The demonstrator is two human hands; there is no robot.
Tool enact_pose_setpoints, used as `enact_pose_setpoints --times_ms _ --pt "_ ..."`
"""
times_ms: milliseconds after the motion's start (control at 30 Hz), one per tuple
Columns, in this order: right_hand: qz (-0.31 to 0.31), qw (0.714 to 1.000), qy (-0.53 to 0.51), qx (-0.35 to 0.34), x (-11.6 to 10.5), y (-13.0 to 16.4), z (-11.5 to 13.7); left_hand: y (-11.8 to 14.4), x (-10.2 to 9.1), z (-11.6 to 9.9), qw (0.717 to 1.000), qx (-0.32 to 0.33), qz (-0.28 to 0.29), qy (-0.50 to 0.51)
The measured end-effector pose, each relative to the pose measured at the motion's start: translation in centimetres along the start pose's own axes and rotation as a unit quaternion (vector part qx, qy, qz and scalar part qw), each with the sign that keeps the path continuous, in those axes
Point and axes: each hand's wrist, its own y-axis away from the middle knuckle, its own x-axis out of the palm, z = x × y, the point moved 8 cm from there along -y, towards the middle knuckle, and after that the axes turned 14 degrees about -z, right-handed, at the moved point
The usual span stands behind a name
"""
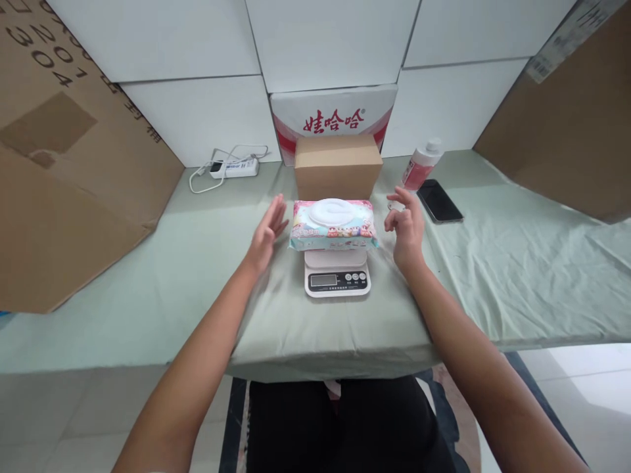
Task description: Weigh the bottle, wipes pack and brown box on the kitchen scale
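Left hand [267, 234] and right hand [405, 225], both open and holding nothing, flanked without touching a wet-wipes pack [332, 225] resting on a kitchen scale [337, 276].

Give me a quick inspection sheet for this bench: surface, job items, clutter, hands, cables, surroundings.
Surface: table under pale green cloth, wrinkled.
Job items: wipes pack lying on kitchen scale; display unreadable.
Clutter: cardboard box behind scale; pink bottle; phone face up.
Hands: left hand and right hand open, flanking the pack, touching nothing.
Cables: power strip with looped white cord.
Surroundings: white panels, big cardboard sheets both sides, printed carton at back.
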Motion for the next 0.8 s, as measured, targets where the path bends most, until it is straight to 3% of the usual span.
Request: enact_pose_setpoints --times_ms 67,133,200,433,800 --pt "-0.061 0.997 0.004 0.041 -1.0 -0.6 -1.0 -0.8 -2.4 0.2 0.994 -0.039 -0.105 -0.002" --pt "-0.078 0.994 0.034 0.071 -1.3 -0.8 -1.9 -1.1 -4.5 0.5 0.977 -0.071 -0.199 -0.024" --pt "-0.078 0.99 0.085 0.077 -1.3 -0.9 -2.5 -1.1 -5.7 0.4 0.964 -0.081 -0.25 -0.048" --pt "-0.082 0.978 0.171 0.084 -1.3 -1.1 -3.1 -1.0 -6.4 -0.4 0.956 -0.072 -0.283 -0.041" --pt "-0.084 0.967 0.222 0.094 -1.5 -1.2 -2.9 -0.7 -7.1 0.2 0.934 -0.158 -0.317 0.041"
